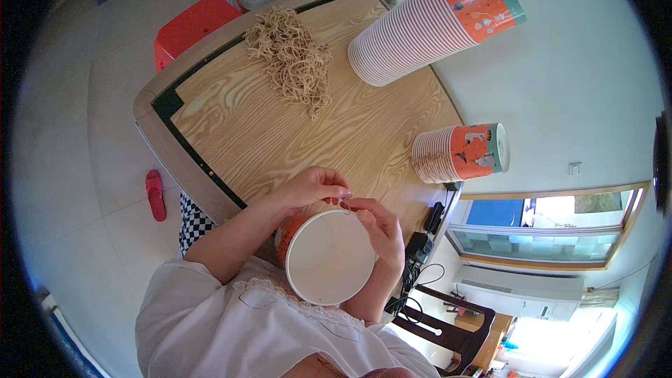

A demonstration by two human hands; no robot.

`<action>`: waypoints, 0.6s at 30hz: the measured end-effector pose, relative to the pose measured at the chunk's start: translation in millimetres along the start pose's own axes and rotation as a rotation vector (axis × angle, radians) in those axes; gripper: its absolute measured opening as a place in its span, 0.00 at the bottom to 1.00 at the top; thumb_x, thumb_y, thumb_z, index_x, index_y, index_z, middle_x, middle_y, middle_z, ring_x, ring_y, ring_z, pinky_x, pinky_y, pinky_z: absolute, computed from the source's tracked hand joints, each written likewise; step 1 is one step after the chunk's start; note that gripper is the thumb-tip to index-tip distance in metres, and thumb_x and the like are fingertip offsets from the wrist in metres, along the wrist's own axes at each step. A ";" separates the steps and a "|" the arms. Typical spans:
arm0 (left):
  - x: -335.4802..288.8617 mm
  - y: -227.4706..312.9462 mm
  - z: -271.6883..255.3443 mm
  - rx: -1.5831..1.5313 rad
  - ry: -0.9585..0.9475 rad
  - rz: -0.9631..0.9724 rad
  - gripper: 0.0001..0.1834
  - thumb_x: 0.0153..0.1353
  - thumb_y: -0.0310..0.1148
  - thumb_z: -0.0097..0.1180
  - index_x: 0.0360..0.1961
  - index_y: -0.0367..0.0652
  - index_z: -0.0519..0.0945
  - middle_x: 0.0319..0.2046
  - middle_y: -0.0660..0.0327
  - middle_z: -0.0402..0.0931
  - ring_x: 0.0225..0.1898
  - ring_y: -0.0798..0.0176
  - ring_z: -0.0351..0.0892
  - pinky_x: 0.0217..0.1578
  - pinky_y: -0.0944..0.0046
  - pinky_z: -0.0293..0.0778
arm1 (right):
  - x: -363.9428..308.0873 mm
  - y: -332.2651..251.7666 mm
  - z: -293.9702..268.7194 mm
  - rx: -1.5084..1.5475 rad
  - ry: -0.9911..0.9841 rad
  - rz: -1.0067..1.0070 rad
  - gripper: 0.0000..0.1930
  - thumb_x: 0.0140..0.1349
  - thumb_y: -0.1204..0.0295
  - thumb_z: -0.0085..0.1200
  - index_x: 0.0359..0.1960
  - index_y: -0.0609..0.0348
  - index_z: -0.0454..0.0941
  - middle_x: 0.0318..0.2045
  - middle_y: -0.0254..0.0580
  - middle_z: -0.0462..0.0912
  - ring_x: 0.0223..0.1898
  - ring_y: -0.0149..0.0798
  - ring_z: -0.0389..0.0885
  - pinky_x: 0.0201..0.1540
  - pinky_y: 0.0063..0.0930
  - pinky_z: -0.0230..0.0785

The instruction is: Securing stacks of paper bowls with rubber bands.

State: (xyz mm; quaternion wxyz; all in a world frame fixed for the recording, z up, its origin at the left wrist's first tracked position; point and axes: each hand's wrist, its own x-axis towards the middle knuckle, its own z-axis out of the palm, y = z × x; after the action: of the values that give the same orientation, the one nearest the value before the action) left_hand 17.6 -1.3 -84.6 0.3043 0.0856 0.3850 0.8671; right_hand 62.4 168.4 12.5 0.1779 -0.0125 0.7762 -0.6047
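Note:
A large paper bucket [329, 259] leans between my forearms and my chest, its white inside facing up and its orange printed outer wall showing at the left. Just past its far rim, my left hand [316, 187] and my right hand [382, 229] come together, fingertips almost touching. Both hands are closed in a pinch on a thin tan rubber band [346, 208], partly hidden by the fingers. Farther away on the wooden table [241, 122] lies a tangled heap of tan rubber bands [294, 59].
Two stacks of nested paper buckets lie to the right, a tall stack [413, 35] and a shorter stack [458, 154]. Black cables and adapters [418, 248] sit at the table's right edge. Left of the table are a red stool [196, 28] and a red slipper [155, 196].

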 end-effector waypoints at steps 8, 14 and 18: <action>-3.3 -0.9 -6.9 -0.083 -0.015 0.021 0.05 0.58 0.28 0.54 0.34 0.38 0.75 0.30 0.59 0.77 0.32 0.68 0.76 0.36 0.69 0.73 | 2.4 9.3 -5.3 -0.144 -0.030 -0.049 0.14 0.66 0.69 0.44 0.40 0.69 0.77 0.33 0.38 0.80 0.35 0.27 0.76 0.39 0.18 0.68; -7.1 6.1 -8.4 -0.151 -0.015 -0.028 0.05 0.58 0.27 0.52 0.35 0.38 0.72 0.33 0.56 0.78 0.34 0.63 0.79 0.38 0.65 0.75 | -0.5 6.4 -5.2 0.000 0.022 0.034 0.10 0.63 0.74 0.45 0.37 0.67 0.78 0.33 0.38 0.80 0.36 0.29 0.76 0.39 0.20 0.68; -7.7 6.7 -6.0 -0.197 -0.013 -0.010 0.05 0.58 0.26 0.53 0.35 0.39 0.72 0.33 0.56 0.77 0.34 0.63 0.78 0.38 0.65 0.75 | 4.3 17.0 -0.6 0.243 0.145 0.012 0.09 0.62 0.74 0.47 0.40 0.66 0.76 0.34 0.40 0.80 0.36 0.31 0.77 0.38 0.21 0.68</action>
State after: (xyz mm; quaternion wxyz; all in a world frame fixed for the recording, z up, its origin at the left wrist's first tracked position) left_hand 18.4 -13.0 -83.3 0.3179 0.0590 0.2964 0.8987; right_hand 61.5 172.5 -4.6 0.1253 0.0575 0.7082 -0.6924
